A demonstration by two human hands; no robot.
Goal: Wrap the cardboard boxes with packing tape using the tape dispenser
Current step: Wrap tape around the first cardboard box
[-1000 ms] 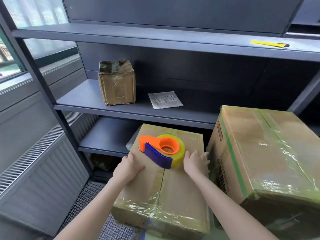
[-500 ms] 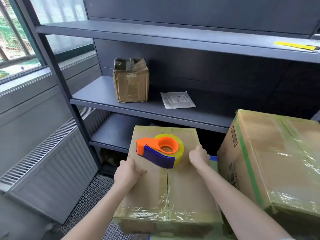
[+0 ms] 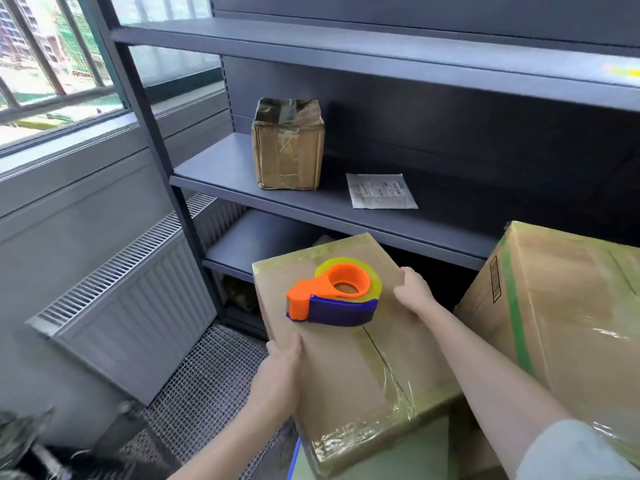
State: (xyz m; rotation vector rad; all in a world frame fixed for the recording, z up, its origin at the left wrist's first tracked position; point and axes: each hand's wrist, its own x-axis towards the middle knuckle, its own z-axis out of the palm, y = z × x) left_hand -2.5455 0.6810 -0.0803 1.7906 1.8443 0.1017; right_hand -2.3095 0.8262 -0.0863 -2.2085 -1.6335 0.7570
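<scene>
Right now our left hand clamps the left edge of the flat brown cardboard box at lower centre of the frame, thumb on top and fingers curled under the side. Our right hand grips the far right corner of the same box, fingers wrapped over the edge. Riding on the lid, between the two hands and touching neither, lies the orange and purple tape dispenser with its yellowish roll of clear packing tape, flat on its side.

Shiny tape already covers the near and far ends of this box, but the centre seam looks bare and slightly parted. To the right, just beside it, stands a large taped cardboard box with a green stripe. At upper centre, a small taped carton sits on the grey metal shelf, with a white paper packet to its right.

We judge this a carrying or positioning step, not taping yet. Next we need the box set down level so the dispenser does not slide off, then one hand freed to take it up.
</scene>
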